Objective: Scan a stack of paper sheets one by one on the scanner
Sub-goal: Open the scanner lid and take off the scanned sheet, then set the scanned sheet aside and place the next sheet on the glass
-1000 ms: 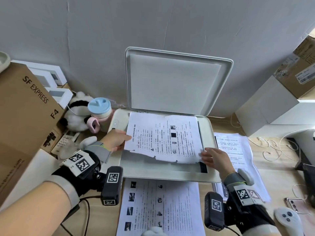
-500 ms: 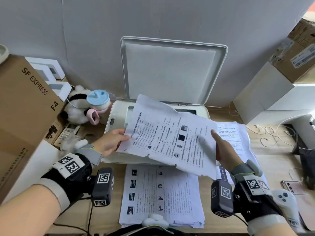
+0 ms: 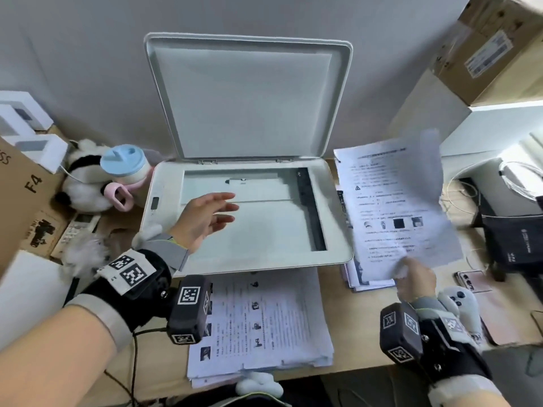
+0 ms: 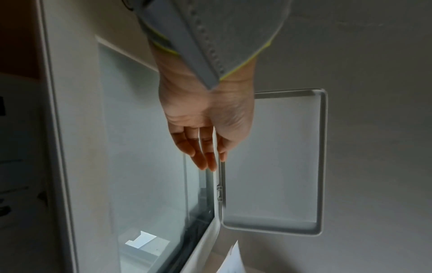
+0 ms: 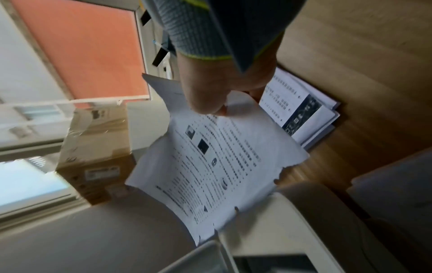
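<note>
Left hand hovers over the bare glass of the white flatbed scanner, lid up, fingers straight and loosely spread, holding nothing. A stack of printed paper sheets lies at the table's front edge, before the scanner. Right hand pinches a torn-edged printed sheet by its near corner, aloft above the right-side paper pile.
</note>
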